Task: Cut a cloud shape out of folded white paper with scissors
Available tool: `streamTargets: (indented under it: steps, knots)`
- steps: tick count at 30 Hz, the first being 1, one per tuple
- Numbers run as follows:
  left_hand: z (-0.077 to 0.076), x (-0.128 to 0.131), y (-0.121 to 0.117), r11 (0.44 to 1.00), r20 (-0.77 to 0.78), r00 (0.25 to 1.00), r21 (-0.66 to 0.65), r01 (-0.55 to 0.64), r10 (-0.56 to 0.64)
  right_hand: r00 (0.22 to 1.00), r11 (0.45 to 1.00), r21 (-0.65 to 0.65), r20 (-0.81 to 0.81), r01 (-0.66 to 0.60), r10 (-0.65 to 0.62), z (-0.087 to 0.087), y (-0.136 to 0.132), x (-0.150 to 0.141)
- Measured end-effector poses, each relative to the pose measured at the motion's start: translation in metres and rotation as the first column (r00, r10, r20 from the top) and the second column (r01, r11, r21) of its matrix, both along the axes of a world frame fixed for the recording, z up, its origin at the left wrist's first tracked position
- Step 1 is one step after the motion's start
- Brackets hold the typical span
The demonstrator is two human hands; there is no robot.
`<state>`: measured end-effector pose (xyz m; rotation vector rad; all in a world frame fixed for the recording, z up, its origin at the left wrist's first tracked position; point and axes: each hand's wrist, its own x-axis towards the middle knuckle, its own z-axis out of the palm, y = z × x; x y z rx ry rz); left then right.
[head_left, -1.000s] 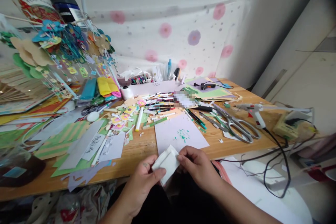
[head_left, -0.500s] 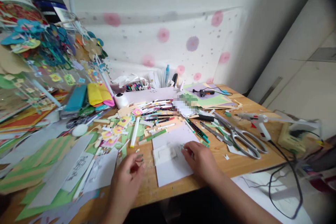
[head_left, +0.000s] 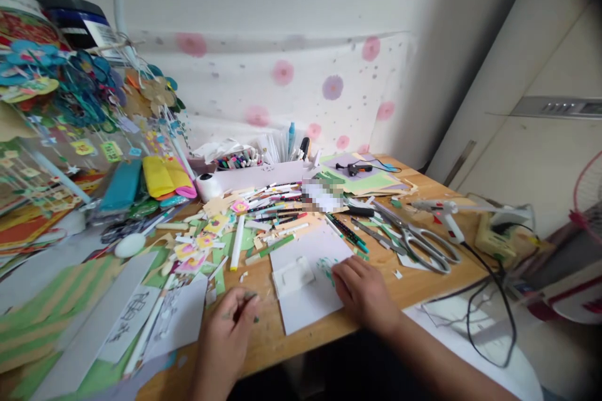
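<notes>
My left hand (head_left: 229,326) is held over the wooden table's front part, left of a white sheet of paper (head_left: 308,310). Its thumb and fingers are pinched together. Dark green specks show at the fingertips, too small to name. My right hand (head_left: 369,294) rests at the sheet's right edge with its fingers curled together; whether it grips anything is hidden. Beside its fingertips, small green bits (head_left: 325,268) lie scattered on the sheet. A flat whitish rectangular piece (head_left: 295,276) lies on the sheet's left half.
Large scissors (head_left: 426,247) and a white glue gun (head_left: 444,216) with a black cord lie to the right. Markers, paper scraps and paper flowers (head_left: 192,250) cover the middle. Striped paper (head_left: 56,301) and drawn sheets (head_left: 176,313) lie left, below a hanging craft stand (head_left: 120,12).
My view has turned slightly right. My left hand's fingers have closed closer together. My right hand has drawn back a little, showing more of the green bits.
</notes>
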<state>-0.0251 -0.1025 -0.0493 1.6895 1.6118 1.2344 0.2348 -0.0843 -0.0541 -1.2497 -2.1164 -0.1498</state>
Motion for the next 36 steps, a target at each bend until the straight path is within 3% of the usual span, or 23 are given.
streamTargets:
  steps: [5, 14, 24, 31, 36]
  knots:
    - [0.008, 0.004, -0.004, 0.999, -0.041, 0.998, -0.003, 0.041, -0.042, 0.997, 0.997, -0.005, 0.006, 0.072, -0.072, -0.002, 0.001, -0.001]
    - [0.009, 0.004, -0.006, 0.993, -0.13, 0.984, -0.016, 0.12, -0.121, 0.991, 0.993, -0.001, 0.062, 0.121, -0.121, 0.001, 0.003, -0.007]
    - [-0.007, 0.003, -0.002, 0.971, -0.191, 0.953, -0.004, 0.238, -0.235, 0.985, 0.992, 0.021, 0.116, 0.128, -0.13, 0.0, 0.007, -0.01]
    - [-0.008, 0.0, -0.003, 0.973, -0.196, 0.956, 0.025, 0.229, -0.22, 0.983, 0.992, 0.019, 0.136, 0.126, -0.128, 0.002, 0.004, -0.01]
    - [-0.002, -0.001, -0.004, 0.979, -0.204, 0.959, 0.013, 0.202, -0.195, 0.988, 0.999, -0.01, 0.152, 0.041, -0.039, 0.001, 0.003, -0.01]
